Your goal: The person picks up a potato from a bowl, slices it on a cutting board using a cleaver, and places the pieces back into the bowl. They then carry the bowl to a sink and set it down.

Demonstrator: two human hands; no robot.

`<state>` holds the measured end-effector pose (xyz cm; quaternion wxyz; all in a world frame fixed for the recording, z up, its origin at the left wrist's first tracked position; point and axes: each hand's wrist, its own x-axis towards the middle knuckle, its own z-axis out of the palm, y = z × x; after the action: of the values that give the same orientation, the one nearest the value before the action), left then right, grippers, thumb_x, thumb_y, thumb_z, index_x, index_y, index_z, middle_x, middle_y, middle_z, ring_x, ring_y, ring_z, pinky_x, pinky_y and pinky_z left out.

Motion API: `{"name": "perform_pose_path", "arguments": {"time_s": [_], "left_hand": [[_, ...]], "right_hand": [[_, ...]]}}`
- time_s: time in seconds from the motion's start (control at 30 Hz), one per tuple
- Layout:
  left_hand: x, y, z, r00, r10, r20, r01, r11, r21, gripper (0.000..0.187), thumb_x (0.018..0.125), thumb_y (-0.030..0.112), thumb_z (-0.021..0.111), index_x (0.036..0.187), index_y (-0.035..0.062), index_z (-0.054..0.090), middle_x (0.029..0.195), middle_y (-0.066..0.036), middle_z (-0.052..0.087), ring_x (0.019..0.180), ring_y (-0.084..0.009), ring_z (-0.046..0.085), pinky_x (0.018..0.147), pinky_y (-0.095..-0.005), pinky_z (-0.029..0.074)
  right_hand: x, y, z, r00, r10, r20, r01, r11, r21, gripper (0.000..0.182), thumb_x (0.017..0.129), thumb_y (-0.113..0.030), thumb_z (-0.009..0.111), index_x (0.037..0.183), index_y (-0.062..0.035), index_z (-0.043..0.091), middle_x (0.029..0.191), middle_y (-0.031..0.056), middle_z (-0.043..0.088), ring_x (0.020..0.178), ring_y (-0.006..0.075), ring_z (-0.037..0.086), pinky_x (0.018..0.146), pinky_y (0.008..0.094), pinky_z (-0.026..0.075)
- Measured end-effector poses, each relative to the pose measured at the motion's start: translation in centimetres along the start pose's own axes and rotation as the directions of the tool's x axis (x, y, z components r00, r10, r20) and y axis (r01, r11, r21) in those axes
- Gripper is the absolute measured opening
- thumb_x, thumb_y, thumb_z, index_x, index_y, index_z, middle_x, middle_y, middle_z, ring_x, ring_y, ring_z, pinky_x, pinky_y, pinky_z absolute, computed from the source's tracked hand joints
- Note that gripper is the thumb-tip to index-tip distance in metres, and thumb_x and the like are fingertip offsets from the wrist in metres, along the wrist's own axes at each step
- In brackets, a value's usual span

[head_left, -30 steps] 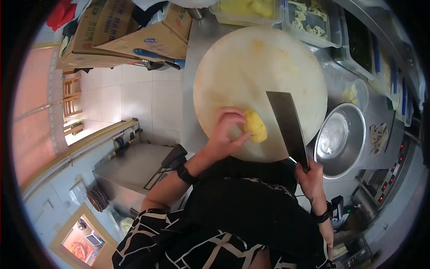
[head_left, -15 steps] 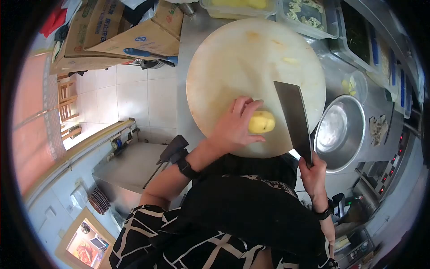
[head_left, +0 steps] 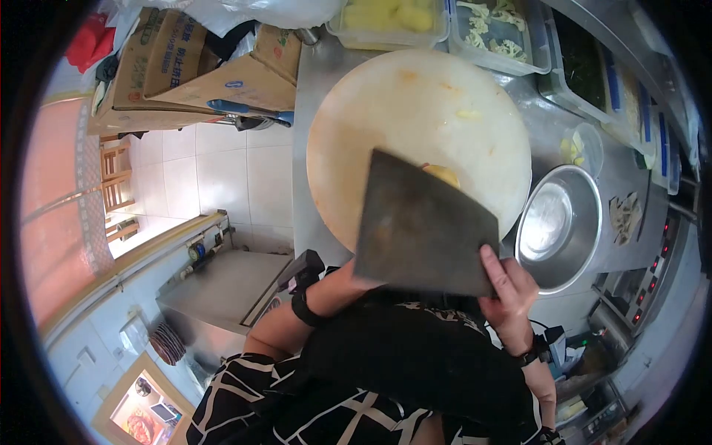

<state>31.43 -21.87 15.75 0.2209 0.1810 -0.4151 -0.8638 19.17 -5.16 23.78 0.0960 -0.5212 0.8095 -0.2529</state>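
Note:
My right hand (head_left: 510,293) grips the handle end of a cleaver (head_left: 423,230), its wide dark blade turned broadside to the camera above the near part of the round chopping board (head_left: 386,96). Past the blade's far edge shows a strip of the peeled yellow potato (head_left: 443,175) on the board. My left forearm (head_left: 334,293) reaches in from the left. The blade hides nearly all of my left hand, so its fingers and its grip on the potato cannot be made out.
A steel bowl (head_left: 560,230) stands right of the board. Behind are a tub of peeled potatoes (head_left: 389,43) and a container with cauliflower pieces (head_left: 534,63). A small tub (head_left: 582,148) holds pale yellow pieces. An open cardboard box (head_left: 193,67) is at left.
The cleaver has swung left and turned from nearly edge-on to broadside, now covering my left hand and most of the potato. The view has shifted slightly.

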Motion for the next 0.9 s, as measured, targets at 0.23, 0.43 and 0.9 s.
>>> {"name": "perform_pose_path", "arguments": {"time_s": [0.23,0.43,0.9], "left_hand": [[3.9,1.5,2.8,0.907,-0.323,-0.271,0.242,0.925,-0.292,0.039,0.084,0.030,0.057,0.113,0.0079,0.044,0.100,-0.008,0.057,0.088,-0.0209,0.057,0.078,-0.0326,0.047],[2.1,0.4,6.9,0.802,-0.089,-0.591,0.053,0.996,-0.077,0.031,0.088,0.039,0.048,0.099,0.0105,0.053,0.085,-0.005,0.060,0.074,-0.0173,0.059,0.068,-0.0322,0.049],[4.1,0.5,1.3,0.929,-0.367,-0.054,0.317,0.860,-0.400,0.030,0.092,0.033,0.046,0.106,0.0079,0.054,0.092,-0.005,0.063,0.080,-0.0166,0.061,0.073,-0.0324,0.050]], "right_hand": [[0.8,-1.5,0.1,0.968,-0.249,-0.018,0.248,0.969,-0.014,0.058,0.060,-0.011,0.066,0.115,-0.0266,0.062,0.066,0.0006,0.041,0.052,0.0144,0.047,0.046,0.0279,0.040],[1.5,-1.4,-0.9,0.982,-0.191,-0.005,0.191,0.981,-0.025,0.061,0.059,-0.013,0.067,0.118,-0.0270,0.061,0.066,0.0005,0.041,0.050,0.0139,0.044,0.047,0.0271,0.040],[1.1,-1.9,-0.5,0.963,-0.269,0.005,0.269,0.963,0.020,0.064,0.063,-0.007,0.065,0.122,-0.0297,0.057,0.063,0.0004,0.035,0.050,0.0140,0.045,0.046,0.0256,0.042]]}}
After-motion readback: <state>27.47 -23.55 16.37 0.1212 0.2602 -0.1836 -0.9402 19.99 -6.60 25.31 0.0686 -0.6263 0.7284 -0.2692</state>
